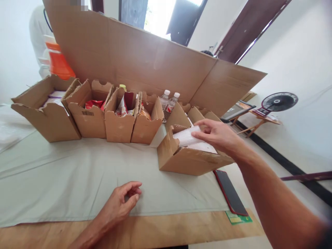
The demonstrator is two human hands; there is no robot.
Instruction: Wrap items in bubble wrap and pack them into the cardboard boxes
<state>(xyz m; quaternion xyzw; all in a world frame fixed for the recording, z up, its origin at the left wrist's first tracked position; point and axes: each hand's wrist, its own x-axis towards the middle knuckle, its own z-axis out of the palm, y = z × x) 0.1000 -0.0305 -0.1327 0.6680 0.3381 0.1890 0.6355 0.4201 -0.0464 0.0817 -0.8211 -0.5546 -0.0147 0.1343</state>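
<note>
My right hand (pixel 218 135) reaches into the cardboard box (pixel 192 164) on the right. Its thumb and fingers close on the edge of a white, thin-looking packet (pixel 185 136). More white sheet-like material (pixel 203 147) lies beneath it in the box; its exact kind I cannot make out. My left hand (pixel 126 199) rests near the table's front edge, loosely curled, thumb and fingertips apart, with nothing visible in it. Pale green cloth (pixel 85 173) lies under it.
Several cardboard boxes line the back, one holding a red packet (pixel 94 104). Two clear bottles (pixel 169 105) stand beside them, before a tall cardboard panel (pixel 160 58). A dark phone (pixel 230 192) lies at the right edge on a green card (pixel 240 218). A fan (pixel 277 102) stands beyond.
</note>
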